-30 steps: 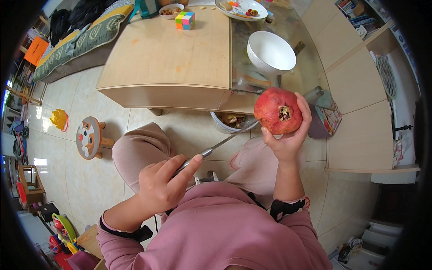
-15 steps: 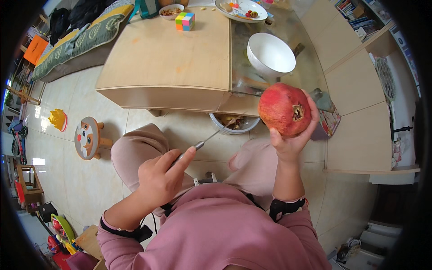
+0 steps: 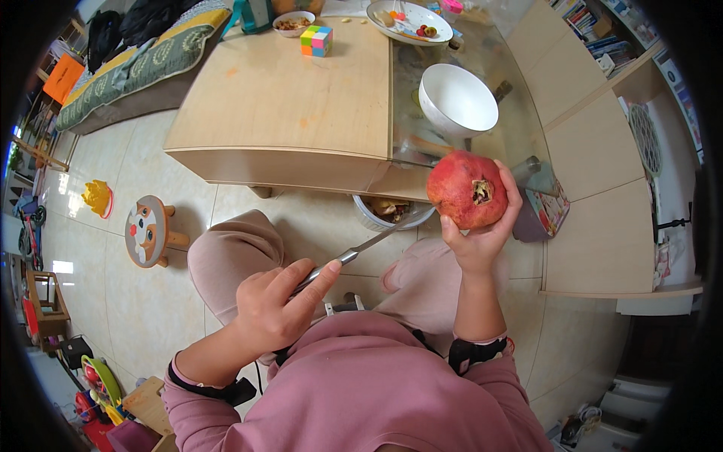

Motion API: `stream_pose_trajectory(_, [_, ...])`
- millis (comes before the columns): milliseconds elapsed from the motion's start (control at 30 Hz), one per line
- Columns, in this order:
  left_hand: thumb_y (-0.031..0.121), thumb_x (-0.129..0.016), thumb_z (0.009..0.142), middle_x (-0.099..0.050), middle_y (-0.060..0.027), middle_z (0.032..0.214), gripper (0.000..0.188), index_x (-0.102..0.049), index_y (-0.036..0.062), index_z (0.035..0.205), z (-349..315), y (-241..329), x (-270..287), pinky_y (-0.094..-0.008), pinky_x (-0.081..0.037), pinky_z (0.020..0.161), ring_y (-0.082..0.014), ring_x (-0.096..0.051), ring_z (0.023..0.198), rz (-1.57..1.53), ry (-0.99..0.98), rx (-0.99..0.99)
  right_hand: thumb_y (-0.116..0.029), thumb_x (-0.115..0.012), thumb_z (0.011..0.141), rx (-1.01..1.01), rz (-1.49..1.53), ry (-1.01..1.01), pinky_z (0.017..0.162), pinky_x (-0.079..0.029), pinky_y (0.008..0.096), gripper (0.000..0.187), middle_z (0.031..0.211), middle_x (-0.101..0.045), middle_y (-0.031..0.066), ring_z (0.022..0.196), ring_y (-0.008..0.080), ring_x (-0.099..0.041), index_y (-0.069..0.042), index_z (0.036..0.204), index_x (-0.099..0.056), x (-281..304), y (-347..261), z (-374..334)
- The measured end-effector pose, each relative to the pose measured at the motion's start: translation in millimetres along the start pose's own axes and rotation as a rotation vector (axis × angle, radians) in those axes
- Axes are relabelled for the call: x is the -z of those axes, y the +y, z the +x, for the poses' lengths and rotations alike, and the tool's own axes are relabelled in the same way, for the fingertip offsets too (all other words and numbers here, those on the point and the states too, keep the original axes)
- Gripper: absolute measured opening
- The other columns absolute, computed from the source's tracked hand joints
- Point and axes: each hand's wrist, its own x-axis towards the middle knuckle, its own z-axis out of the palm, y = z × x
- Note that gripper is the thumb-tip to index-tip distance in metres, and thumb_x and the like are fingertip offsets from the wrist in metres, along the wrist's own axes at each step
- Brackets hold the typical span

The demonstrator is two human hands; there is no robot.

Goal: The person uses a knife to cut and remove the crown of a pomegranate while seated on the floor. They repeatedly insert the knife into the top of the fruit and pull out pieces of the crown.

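Note:
My right hand holds a whole red pomegranate up in front of me, its crown turned toward the camera. My left hand grips the handle of a metal knife, forefinger laid along its back. The blade points up and right, and its tip ends just below the pomegranate. Under the fruit, on the floor by the table edge, stands a bowl of peel scraps.
A low wooden table with a glass section carries a white bowl, a plate of food, a small snack bowl and a colourful cube puzzle. A small painted stool and toys stand on the tiled floor at left.
The knife tip, touching the pomegranate's lower left a second ago, has drawn back and down, then returned close beneath it. The fruit has turned its crown more toward me.

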Motion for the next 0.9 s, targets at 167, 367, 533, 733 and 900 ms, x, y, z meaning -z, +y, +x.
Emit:
stream_pose_trajectory(167, [0.008, -0.069, 0.064, -0.066, -0.0077, 0.094, 0.060, -0.073, 0.0077, 0.124, 2.0, -0.3, 0.0, -0.0267, -0.043, 0.046, -0.0139, -0.055, 0.056, 0.004, -0.026, 0.007, -0.013, -0.085, 0.062, 0.003, -0.018, -0.003, 0.116, -0.040, 0.0451, 0.096, 0.148, -0.042, 0.0187, 0.136, 0.0314, -0.046, -0.008, 0.146, -0.039, 1.4, 0.8, -1.1])
stream_pose_trajectory(367, [0.008, -0.067, 0.064, -0.065, -0.0073, 0.093, 0.062, -0.073, 0.0079, 0.125, 3.0, -0.5, -0.5, -0.0269, -0.044, 0.047, -0.0135, -0.056, 0.058, 0.018, -0.036, 0.000, -0.014, -0.085, 0.064, 0.014, 0.007, 0.021, 0.116, -0.039, 0.0455, 0.096, 0.148, -0.042, 0.0193, 0.137, 0.0319, -0.046, -0.008, 0.147, -0.038, -0.5, 3.4, -4.2])
stream_pose_trajectory(533, [0.008, -0.066, 0.063, -0.065, -0.0073, 0.094, 0.063, -0.072, 0.0084, 0.126, 4.7, -1.4, -1.9, -0.0274, -0.044, 0.047, -0.0132, -0.054, 0.058, 0.013, -0.048, 0.011, -0.017, -0.087, 0.067, -0.044, 0.133, 0.044, 0.117, -0.040, 0.0450, 0.096, 0.149, -0.041, 0.0186, 0.138, 0.0306, -0.045, -0.008, 0.148, -0.036, -2.1, 3.8, -7.0])
stream_pose_trajectory(733, [0.010, -0.065, 0.070, -0.065, -0.0073, 0.094, 0.060, -0.069, 0.0113, 0.130, -11.1, -4.7, -10.5, -0.0311, -0.049, 0.051, -0.0167, -0.061, 0.063, 0.103, -0.246, 0.114, -0.032, -0.088, 0.069, -0.201, 0.250, 0.123, 0.115, -0.042, 0.0441, 0.101, 0.150, -0.041, 0.0170, 0.136, 0.0284, -0.048, -0.006, 0.150, -0.033, -7.6, -8.7, -5.0])
stream_pose_trajectory(900, [0.004, -0.066, 0.077, -0.068, -0.0072, 0.097, 0.053, -0.069, 0.0134, 0.130, -22.0, -19.8, -36.1, -0.0361, -0.053, 0.058, -0.0235, -0.066, 0.069, 0.089, -0.532, 0.352, -0.045, -0.086, 0.070, -0.219, 0.368, 0.135, 0.114, -0.044, 0.0428, 0.106, 0.143, -0.046, 0.0141, 0.134, 0.0280, -0.050, -0.005, 0.152, -0.032, -4.9, -27.5, 8.2])
